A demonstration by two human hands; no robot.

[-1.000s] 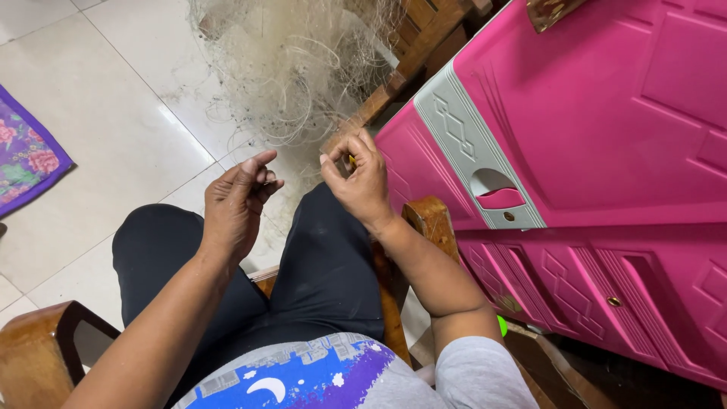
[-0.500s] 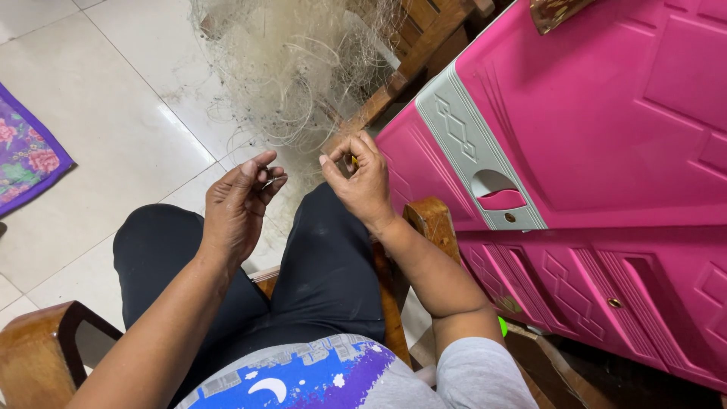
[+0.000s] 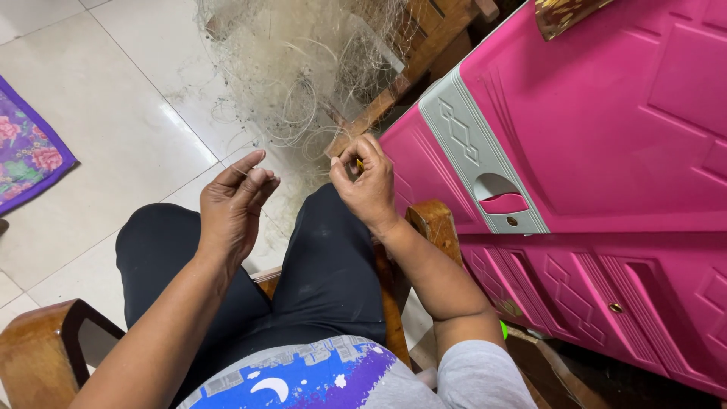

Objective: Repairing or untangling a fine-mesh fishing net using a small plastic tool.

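Fishing net (image 3: 303,68), a pale tangle of fine mesh and looped line, lies heaped at the top centre of the frame, spilling over the tiled floor (image 3: 129,98) and against a wooden frame (image 3: 424,45). We see thin strands run from it down toward our hands. Our left hand (image 3: 235,208), at centre left, has thumb and fingertips pressed together, pinching a barely visible thread. Our right hand (image 3: 367,185), just right of it and apart from it, is curled shut, pinching a small yellowish object; we cannot tell what it is. Both hands hover above our lap in black trousers (image 3: 326,265).

Filling the right side of the frame stands a pink plastic cabinet (image 3: 606,136) with a grey handle panel (image 3: 485,174); its doors are closed, so we cannot see what it contains. A purple floral mat (image 3: 26,151) lies at the left edge. Brown wooden chair arms (image 3: 38,356) show at lower left and beside our right wrist.
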